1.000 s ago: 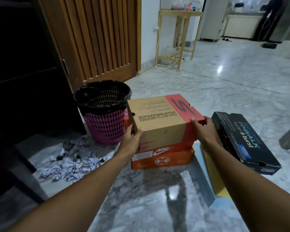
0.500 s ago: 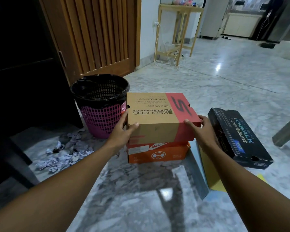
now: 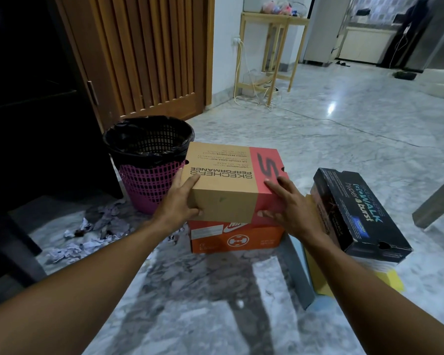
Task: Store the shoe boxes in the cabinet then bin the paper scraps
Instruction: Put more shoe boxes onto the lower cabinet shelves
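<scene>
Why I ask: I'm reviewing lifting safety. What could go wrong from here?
The tan box, held only at its ends by the left hand and right hand, might slip. The orange box beneath could get dragged along. Paper scraps litter the floor beside the bin; stepping on them may cause a slip.

Skechers box (image 3: 228,185): centre of frame, over the Nike box (image 3: 237,239), which sits on the floor (image 3: 344,149).
Left hand (image 3: 177,204): holds the Skechers box's left end.
Right hand (image 3: 290,206): holds its right end.
Bin (image 3: 149,172): on the floor, just left of both boxes.
Paper scraps (image 3: 87,234): on the floor, lower left of the bin.
Cabinet (image 3: 36,98): left edge of frame, behind the scraps.
Hyper burst box (image 3: 356,213): right of the stack, tilted, on flat sheets (image 3: 387,280).
Wooden stand (image 3: 274,47): upper centre, against the wall.
</scene>
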